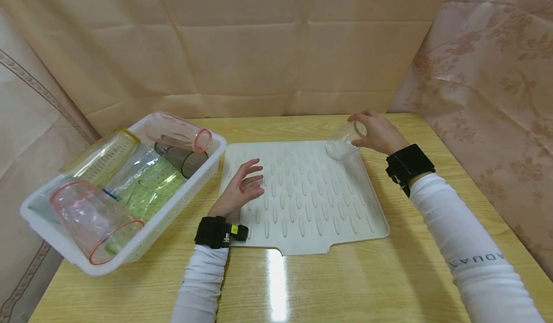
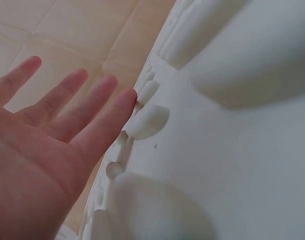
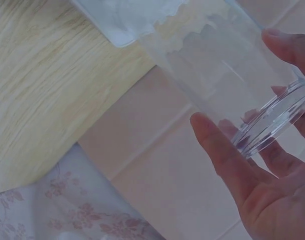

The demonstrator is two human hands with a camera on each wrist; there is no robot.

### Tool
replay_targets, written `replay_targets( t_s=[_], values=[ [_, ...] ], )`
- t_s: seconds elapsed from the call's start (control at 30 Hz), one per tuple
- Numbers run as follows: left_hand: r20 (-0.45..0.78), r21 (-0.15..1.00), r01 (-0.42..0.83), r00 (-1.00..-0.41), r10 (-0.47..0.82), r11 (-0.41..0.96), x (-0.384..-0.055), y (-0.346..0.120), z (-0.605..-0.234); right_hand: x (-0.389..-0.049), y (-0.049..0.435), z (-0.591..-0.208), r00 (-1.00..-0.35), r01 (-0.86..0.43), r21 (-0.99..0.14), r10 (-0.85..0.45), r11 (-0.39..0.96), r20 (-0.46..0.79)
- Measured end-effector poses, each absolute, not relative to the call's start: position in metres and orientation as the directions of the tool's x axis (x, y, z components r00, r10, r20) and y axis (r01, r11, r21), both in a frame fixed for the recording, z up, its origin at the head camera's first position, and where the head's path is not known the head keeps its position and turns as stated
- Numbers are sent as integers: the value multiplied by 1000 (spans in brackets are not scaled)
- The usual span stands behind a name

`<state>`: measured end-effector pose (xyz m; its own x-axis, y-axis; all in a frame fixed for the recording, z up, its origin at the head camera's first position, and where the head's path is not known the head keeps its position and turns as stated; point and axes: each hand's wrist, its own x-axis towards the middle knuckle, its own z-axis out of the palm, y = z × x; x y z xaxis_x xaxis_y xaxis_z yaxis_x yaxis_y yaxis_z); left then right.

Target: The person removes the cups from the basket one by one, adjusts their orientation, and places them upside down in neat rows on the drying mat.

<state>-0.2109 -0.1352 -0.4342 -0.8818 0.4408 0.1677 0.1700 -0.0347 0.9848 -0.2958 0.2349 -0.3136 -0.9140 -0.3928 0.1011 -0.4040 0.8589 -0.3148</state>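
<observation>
My right hand (image 1: 379, 133) grips a clear drinking glass (image 1: 339, 145) around its thick base, over the far right corner of a white draining mat (image 1: 298, 246). The glass is tilted, its mouth end lower and close over the mat. In the right wrist view, thumb and fingers spread around the base of the glass (image 3: 207, 65). My left hand (image 1: 239, 188) holds nothing and hovers over the mat's left side. Its fingers are loosely extended in the left wrist view, where the mat's raised oval bumps (image 2: 150, 120) show large.
A white plastic basket (image 1: 179, 196) stands left of the mat. In it lie several tumblers: a pink one (image 1: 173, 130) at the back, another pink one (image 1: 92, 217) in front, a yellow one (image 1: 108, 152), a green one (image 1: 153, 188) and a dark grey one (image 1: 181, 159). Cloth walls (image 1: 259, 49) surround the wooden table (image 1: 345, 284).
</observation>
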Motion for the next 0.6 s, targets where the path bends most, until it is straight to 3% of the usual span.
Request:
replay_targets(
  t_s=[0.6],
  values=[
    [154,988,153,-882,445,-38,-201,-132,-425,-315,228,-311,-935,-348,-253,-353,903,30]
  ],
)
